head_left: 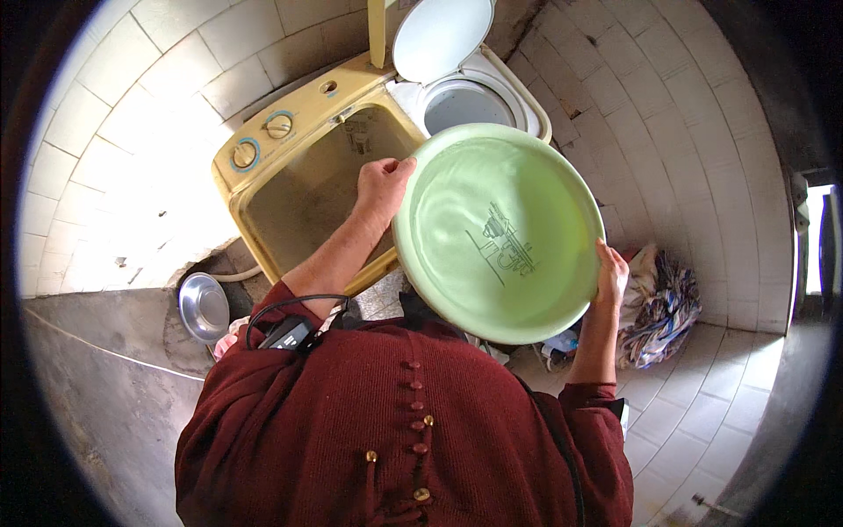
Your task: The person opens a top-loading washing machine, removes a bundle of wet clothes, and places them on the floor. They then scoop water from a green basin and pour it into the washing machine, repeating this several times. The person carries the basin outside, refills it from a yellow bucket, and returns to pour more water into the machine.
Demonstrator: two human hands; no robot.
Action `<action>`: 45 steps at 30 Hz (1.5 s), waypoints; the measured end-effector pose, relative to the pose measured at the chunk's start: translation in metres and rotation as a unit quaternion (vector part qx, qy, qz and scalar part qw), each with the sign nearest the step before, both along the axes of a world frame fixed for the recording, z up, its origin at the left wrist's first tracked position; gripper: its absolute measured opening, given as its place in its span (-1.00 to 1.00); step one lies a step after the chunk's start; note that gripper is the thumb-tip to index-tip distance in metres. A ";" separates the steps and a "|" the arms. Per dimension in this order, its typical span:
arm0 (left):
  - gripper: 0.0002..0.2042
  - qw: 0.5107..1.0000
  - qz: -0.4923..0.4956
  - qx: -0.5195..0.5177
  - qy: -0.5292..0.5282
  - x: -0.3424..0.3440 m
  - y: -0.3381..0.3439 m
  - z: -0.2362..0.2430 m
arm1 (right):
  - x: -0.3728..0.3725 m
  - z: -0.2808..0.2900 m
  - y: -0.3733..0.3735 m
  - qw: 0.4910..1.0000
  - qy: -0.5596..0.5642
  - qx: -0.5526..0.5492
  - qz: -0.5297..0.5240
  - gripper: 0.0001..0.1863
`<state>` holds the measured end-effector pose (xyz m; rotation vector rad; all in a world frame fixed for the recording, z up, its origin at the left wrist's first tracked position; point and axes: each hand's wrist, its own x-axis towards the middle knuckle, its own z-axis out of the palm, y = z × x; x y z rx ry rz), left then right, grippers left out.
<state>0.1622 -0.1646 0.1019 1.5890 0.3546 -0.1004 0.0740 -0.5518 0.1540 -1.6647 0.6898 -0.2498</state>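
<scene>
Between my hands is a wide, round, pale green plastic basin (457,255) with a dark printed drawing on its bottom; it seems to hold clear water. My left hand (385,187) grips the rim at the upper left, fingers closed around it. On the right side, my right hand (612,274) holds the rim with the thumb over the edge. The basin is held in front of a yellow twin-tub washing machine (230,186), overlapping its right part. Behind the basin stands the machine's round white spin tub (470,107), its white lid (442,39) raised.
A metal bowl (204,307) sits at the left beside a pale hose (239,275). Two knobs, one a timer knob (245,155), are on the machine's panel. Heaped clothes (663,307) lie on the tiled floor (694,422) at right. Tiled walls (650,114) stand close around.
</scene>
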 end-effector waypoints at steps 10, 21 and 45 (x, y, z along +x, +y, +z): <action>-0.69 0.993 0.097 0.029 0.057 0.061 -0.042 -0.025 | 0.135 -0.010 -0.048 0.996 0.014 -0.043 0.073 -0.75; -0.68 0.992 0.113 0.056 0.029 0.066 -0.088 -0.019 | 0.147 -0.011 -0.087 0.992 0.039 -0.090 0.079 -0.74; -0.79 0.984 -0.040 0.139 -0.100 0.063 -0.182 -0.018 | 0.087 0.001 -0.181 0.988 0.062 -0.138 0.000 -0.72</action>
